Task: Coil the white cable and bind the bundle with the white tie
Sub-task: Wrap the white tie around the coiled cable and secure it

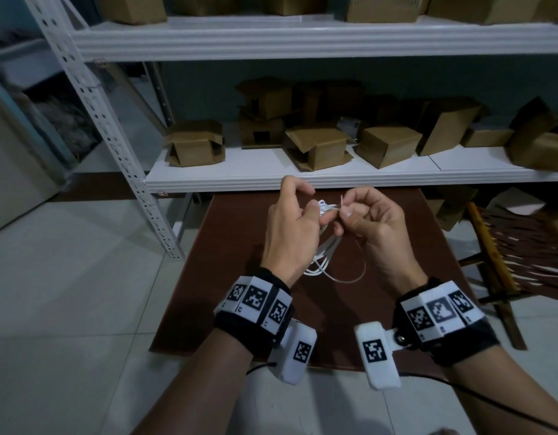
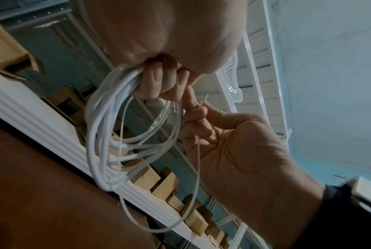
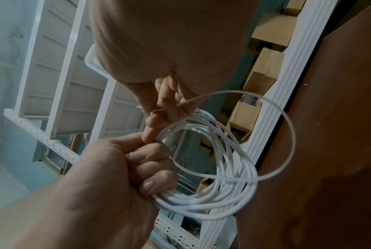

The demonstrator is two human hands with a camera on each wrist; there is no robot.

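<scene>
The white cable (image 1: 322,254) is a coil of several loops hanging over the brown table (image 1: 343,312). My left hand (image 1: 309,209) grips the top of the coil in curled fingers (image 2: 157,84). The thin white tie (image 1: 361,273) hangs as one wide, loose loop that passes through the coil (image 3: 233,187). My right hand (image 1: 343,212) pinches the tie near its end, and the tip (image 2: 206,98) sticks up above the fingers. The two hands touch at the top of the coil. In the right wrist view the tie's loop (image 3: 288,124) arcs out beyond the cable.
A white metal shelf (image 1: 303,178) with several cardboard boxes (image 1: 318,146) runs just beyond the table. Its perforated upright (image 1: 127,158) stands at the left. A wooden slatted frame (image 1: 504,246) lies on the tiled floor at the right.
</scene>
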